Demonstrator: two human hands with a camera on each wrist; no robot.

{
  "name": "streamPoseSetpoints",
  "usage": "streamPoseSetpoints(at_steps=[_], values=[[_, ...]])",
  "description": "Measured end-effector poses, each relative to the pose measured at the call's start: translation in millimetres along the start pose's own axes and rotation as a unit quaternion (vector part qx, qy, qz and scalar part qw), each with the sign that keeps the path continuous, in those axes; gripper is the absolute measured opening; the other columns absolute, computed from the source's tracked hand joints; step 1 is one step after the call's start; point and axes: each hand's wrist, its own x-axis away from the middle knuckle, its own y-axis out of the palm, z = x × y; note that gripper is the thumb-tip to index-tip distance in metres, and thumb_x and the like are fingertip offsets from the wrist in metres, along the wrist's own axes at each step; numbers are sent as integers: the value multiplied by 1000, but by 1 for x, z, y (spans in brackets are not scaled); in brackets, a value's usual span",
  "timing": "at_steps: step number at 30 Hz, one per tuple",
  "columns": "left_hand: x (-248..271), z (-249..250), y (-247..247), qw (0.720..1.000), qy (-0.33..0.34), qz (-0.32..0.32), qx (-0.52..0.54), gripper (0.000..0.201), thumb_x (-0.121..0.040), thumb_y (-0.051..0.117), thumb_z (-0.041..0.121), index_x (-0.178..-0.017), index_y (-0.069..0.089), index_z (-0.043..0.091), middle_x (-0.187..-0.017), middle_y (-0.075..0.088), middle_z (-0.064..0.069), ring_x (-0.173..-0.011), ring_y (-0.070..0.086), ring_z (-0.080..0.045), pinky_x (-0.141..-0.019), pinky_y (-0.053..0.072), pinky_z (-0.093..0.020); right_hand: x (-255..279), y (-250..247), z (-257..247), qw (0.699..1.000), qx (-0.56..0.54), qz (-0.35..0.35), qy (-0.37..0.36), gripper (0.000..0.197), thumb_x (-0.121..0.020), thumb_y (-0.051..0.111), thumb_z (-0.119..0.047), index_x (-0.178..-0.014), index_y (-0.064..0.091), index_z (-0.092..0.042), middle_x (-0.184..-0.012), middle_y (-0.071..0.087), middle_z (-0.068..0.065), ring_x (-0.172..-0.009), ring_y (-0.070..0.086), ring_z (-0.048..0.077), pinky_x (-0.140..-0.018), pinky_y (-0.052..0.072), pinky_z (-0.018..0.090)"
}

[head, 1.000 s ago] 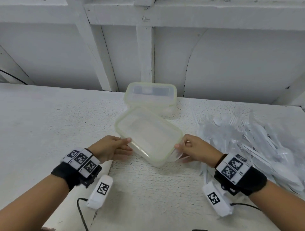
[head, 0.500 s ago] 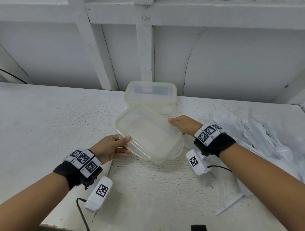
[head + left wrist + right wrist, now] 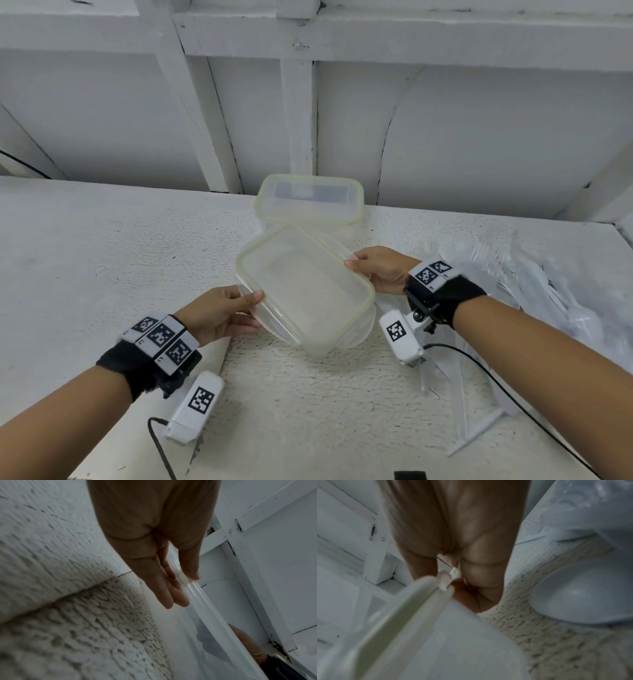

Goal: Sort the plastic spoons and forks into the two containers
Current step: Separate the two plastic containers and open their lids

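Note:
A clear plastic container (image 3: 301,287) with a pale green rim is held tilted just above the white table (image 3: 102,257). My left hand (image 3: 246,308) grips its near left corner, thumb on the rim and fingers underneath. My right hand (image 3: 363,274) grips its far right corner the same way. In the left wrist view my left hand (image 3: 173,582) pinches the container's rim (image 3: 205,601). In the right wrist view my right hand (image 3: 462,577) pinches the rim (image 3: 402,608). A second container (image 3: 308,205) stands behind. Clear spoons and forks (image 3: 548,291) lie heaped at the right.
A white panelled wall (image 3: 479,137) rises right behind the far container. Loose cutlery pieces (image 3: 472,438) lie near the table's front right. A large spoon bowl (image 3: 582,595) sits close beside my right hand. Cables trail from both wrist cameras.
My right hand left the container's near right corner beside the cutlery and took hold of its far right corner. The left hand kept its grip and the container tilted slightly.

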Motion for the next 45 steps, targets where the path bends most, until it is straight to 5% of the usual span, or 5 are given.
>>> streamPoseSetpoints(at_steps=[11, 20, 23, 37, 45], values=[[23, 46, 11, 995, 84, -7, -43, 37, -78, 55, 35, -89, 57, -1, -71, 67, -15, -62, 67, -19, -62, 59, -28, 68, 54, -28, 803, 561, 58, -194, 67, -83, 45, -62, -140, 34, -31, -140, 40, -6, -128, 38, 9, -105, 34, 32], [-18, 74, 10, 867, 209, 203, -405, 26, -97, 42, 21, -117, 57, 14, -117, 57, -5, -103, 53, -20, -86, 40, -31, 72, 55, -39, 664, 562, 237, -432, 39, -90, 40, -27, -118, 60, -9, -99, 70, 9, -77, 67, 29, -63, 56, 40], [-38, 58, -3, 830, 101, 188, -515, 36, -95, 50, 27, -124, 53, 5, -123, 57, -15, -103, 58, -27, -89, 44, -32, 72, 35, -45, 699, 487, 290, -436, 30, -92, 49, -14, -118, 62, -5, -94, 71, 12, -80, 68, 28, -73, 52, 30], [-4, 75, -30, 929, 169, 183, -273, 15, -91, 58, 20, -87, 66, 8, -91, 67, -10, -83, 64, -21, -69, 53, -24, 65, 28, -21, 956, 97, 217, -172, 29, -98, 41, -11, -125, 51, -14, -107, 62, 5, -80, 66, 17, -56, 58, 37], [-24, 54, -12, 934, 123, 186, -280, 16, -92, 57, 14, -94, 65, 1, -94, 66, -16, -77, 63, -21, -54, 55, -15, 42, 26, 4, 979, -94, 181, -12, 19, -98, 42, -17, -95, 55, -3, -86, 59, 13, -70, 56, 23, -60, 48, 31]])
